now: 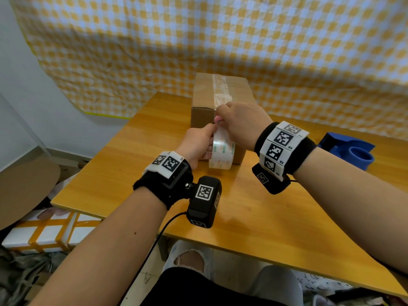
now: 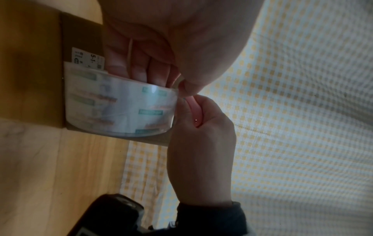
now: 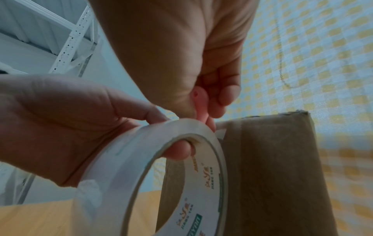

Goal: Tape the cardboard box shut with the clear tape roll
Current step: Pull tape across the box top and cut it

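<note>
The brown cardboard box stands on the wooden table, with a strip of clear tape down the middle of its top. My left hand grips the clear tape roll upright against the box's near face, thumb on the outer rim and fingers inside the core. The tape runs from the roll up to the box's top front edge. My right hand pinches a small pink tool against the tape just above the roll. The tool's tip is hidden by my fingers.
A blue tape dispenser sits at the table's right edge. A yellow-and-white checked cloth hangs right behind the box. White boxes bound with yellow tape lie on the floor to the left. My knees are under the table's near edge.
</note>
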